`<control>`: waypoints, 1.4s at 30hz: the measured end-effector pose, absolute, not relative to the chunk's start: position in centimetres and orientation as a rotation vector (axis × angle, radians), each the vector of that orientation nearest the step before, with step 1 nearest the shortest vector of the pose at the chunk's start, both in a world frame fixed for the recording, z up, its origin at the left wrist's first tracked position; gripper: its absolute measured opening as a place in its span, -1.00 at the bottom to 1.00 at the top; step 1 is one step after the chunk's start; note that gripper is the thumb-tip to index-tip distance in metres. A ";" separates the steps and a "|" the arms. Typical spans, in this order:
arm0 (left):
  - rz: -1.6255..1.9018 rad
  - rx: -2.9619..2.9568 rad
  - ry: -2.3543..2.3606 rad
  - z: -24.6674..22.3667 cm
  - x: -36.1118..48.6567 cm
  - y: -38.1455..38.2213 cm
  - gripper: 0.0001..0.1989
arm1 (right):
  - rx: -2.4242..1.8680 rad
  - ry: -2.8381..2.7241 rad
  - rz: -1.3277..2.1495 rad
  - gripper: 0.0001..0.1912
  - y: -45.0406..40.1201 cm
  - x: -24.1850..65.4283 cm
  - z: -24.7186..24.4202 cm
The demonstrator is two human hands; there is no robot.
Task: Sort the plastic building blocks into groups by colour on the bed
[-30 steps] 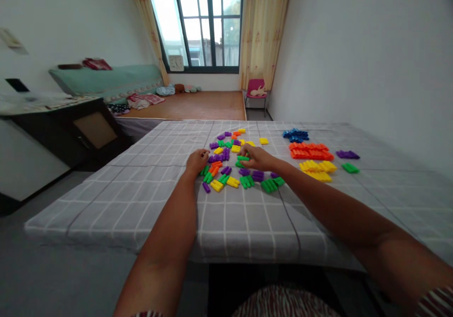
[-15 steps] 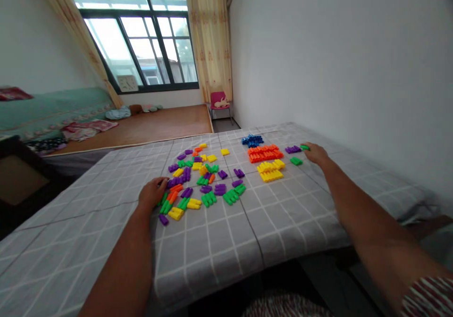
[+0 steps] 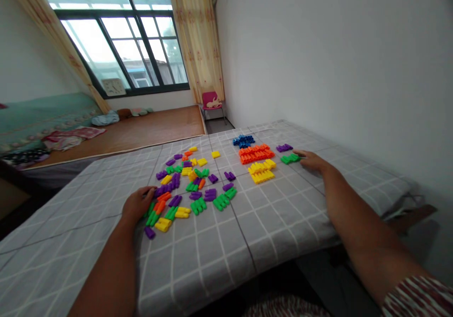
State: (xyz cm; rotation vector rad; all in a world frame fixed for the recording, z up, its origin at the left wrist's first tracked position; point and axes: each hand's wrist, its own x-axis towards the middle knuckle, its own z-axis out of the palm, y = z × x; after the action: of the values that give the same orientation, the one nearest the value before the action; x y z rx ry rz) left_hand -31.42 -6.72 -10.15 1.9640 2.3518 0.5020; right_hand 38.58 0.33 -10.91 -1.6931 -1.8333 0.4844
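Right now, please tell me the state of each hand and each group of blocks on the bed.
Left hand: resting at the mixed pile, fingers curled.
Right hand: flat, fingertips at the green blocks.
Green blocks: small sorted group.
Purple blocks: small sorted group.
Orange blocks: sorted in rows.
Yellow blocks: sorted in rows.
Blue blocks: heaped.
Mixed pile: scattered, unsorted.

Near tabletop (image 3: 219, 255): bare cloth, open passage | Left-centre: scattered blocks (image 3: 187, 185) crowd the surface beside left hand (image 3: 136, 204) | Far right: sorted block rows (image 3: 256, 159) lie close together, right hand (image 3: 311, 159) alongside | Right edge: wall (image 3: 336, 62) limits reach.
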 end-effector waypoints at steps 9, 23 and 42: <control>0.489 1.949 2.356 -9.8 -31.2 -6.9 -0.54 | -1.627 -1.973 0.291 -0.51 0.8 36.1 -11.3; 0.505 1.956 2.341 -10.0 -31.2 -7.0 -0.55 | -1.615 -1.821 0.347 -0.45 1.7 38.9 -12.5; 0.604 1.949 2.305 -9.9 -30.8 -7.1 -0.52 | -1.737 -1.572 -0.029 -0.56 1.3 37.9 -12.1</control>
State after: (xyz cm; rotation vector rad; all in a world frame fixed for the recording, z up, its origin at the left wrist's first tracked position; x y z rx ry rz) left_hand -30.83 -7.05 -9.93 1.9485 2.3050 0.6037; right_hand 37.93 1.29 -12.09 -1.7369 -1.5717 -0.0293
